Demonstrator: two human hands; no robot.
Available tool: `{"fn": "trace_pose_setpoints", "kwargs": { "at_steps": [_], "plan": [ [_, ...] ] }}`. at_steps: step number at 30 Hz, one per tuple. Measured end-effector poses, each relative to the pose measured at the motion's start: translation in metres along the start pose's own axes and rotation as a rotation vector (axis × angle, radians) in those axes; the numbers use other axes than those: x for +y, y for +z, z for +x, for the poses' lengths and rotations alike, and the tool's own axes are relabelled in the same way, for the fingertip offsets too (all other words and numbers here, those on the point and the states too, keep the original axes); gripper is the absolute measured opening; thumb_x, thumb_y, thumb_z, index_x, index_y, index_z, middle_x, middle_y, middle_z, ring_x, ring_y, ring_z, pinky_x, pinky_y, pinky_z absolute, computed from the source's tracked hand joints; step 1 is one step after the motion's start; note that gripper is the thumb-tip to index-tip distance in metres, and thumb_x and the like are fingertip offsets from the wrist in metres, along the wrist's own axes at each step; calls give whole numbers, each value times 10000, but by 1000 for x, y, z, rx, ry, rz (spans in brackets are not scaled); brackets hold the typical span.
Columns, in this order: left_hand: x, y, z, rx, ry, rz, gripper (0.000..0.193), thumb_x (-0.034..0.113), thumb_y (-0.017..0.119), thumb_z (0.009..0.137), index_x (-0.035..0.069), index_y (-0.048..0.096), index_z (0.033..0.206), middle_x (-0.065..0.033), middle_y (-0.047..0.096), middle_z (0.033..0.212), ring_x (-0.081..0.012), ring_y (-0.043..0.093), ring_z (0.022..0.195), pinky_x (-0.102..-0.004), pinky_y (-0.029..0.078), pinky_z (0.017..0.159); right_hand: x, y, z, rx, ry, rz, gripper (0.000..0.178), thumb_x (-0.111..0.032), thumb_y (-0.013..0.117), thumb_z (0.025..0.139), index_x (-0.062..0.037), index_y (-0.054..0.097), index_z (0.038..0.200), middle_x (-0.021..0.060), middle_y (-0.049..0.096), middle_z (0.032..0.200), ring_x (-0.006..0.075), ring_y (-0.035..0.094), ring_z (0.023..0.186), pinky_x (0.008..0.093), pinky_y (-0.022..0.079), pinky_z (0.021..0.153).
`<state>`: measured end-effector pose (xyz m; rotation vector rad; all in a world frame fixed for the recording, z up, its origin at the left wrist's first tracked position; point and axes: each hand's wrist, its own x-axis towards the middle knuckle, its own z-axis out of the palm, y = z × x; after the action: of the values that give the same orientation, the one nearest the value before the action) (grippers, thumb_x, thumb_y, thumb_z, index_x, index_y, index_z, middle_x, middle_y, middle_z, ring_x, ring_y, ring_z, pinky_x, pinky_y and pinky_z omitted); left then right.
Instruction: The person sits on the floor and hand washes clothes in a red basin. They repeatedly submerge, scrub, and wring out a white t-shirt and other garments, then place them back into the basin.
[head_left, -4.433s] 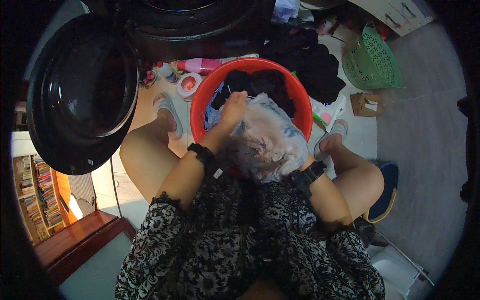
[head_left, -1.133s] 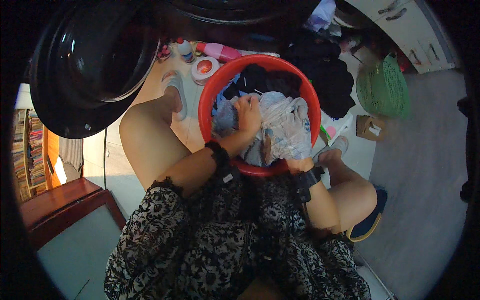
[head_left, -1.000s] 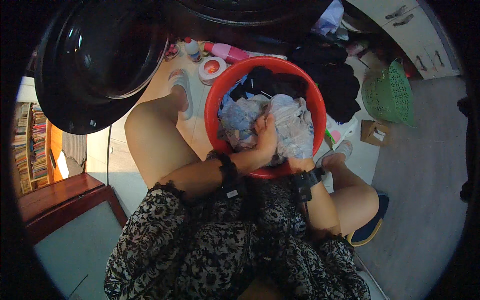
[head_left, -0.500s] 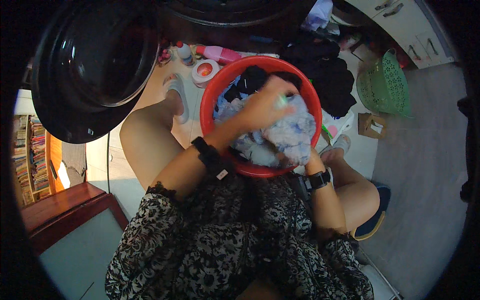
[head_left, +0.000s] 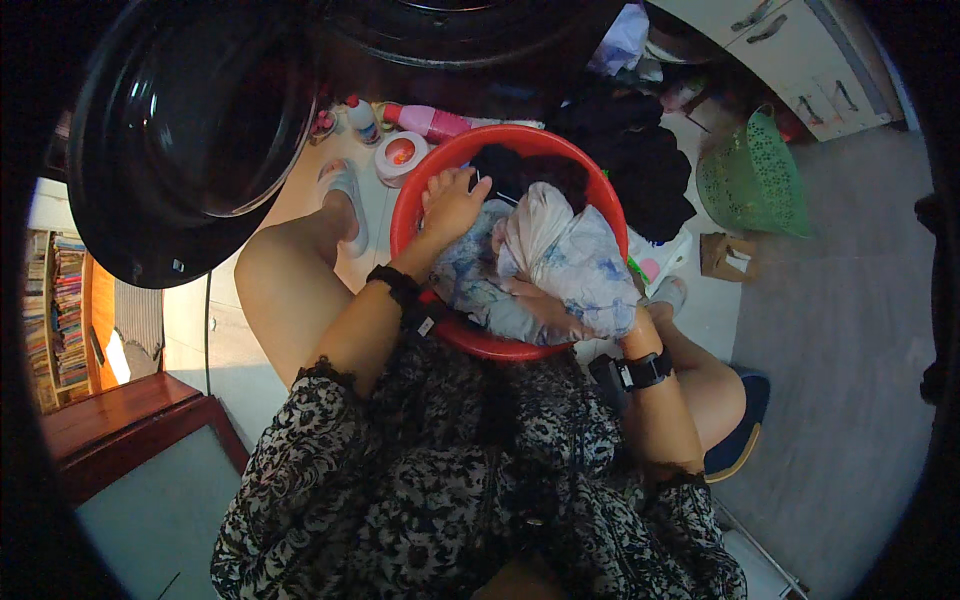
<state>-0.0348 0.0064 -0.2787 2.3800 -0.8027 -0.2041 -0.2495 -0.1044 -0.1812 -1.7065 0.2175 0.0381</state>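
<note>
A red basin (head_left: pixel 408 215) full of laundry stands between my legs. My left hand (head_left: pixel 455 205) is over its left side with the fingers apart, resting near dark clothes and pale blue cloth, and grips nothing. A white-and-blue patterned garment (head_left: pixel 575 255) lies bunched on top of the other laundry at the right. My right hand (head_left: pixel 550 315) reaches in from the right rim and holds this garment from below; the cloth covers its wrist and much of the hand. Dark clothes (head_left: pixel 505 170) fill the far part of the basin.
A pink bottle (head_left: pixel 430 122), a white bottle (head_left: pixel 362 120) and a round white container (head_left: pixel 400 158) stand beyond the basin. Black clothes (head_left: pixel 645 170) are heaped right of it, beside a green perforated basket (head_left: pixel 755 180) and a small cardboard box (head_left: pixel 727 257). A large black basin (head_left: pixel 190 120) looms at upper left.
My left hand has moved left, off the white-and-blue garment, to the basin's left side. The garment now lies more spread out over my right hand.
</note>
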Motion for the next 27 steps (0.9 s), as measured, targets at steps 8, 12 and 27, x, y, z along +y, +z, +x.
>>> {"fn": "trace_pose_setpoints", "kwargs": {
  "at_steps": [8, 12, 27],
  "plan": [
    [100, -90, -20, -969, 515, -797, 670, 363, 595, 878, 59, 301, 1397, -106, 444, 1326, -216, 417, 1231, -333, 322, 1037, -29, -42, -19, 7, -41, 25, 452, -312, 404, 967, -14, 440, 1306, 116, 537, 1269, 240, 511, 1165, 382, 384, 1014],
    [101, -117, -8, -959, 496, -457, 483, 272, 644, 850, 33, 490, 1241, -81, 535, 1195, -173, 507, 1089, -307, 413, 933, -43, -70, -37, 63, -48, 81, 465, -331, 396, 970, -6, 451, 1298, 122, 542, 1266, 247, 513, 1166, 388, 378, 1019],
    [150, -48, -28, -78, 715, -520, 219, 242, 591, 855, 39, 618, 933, -146, 584, 1060, -316, 539, 1016, -418, 401, 891, -18, -26, 38, 293, 350, 1266, 502, -463, 408, 942, -29, 545, 1153, 112, 603, 1109, 245, 572, 998, 405, 419, 941]
  ]
}}
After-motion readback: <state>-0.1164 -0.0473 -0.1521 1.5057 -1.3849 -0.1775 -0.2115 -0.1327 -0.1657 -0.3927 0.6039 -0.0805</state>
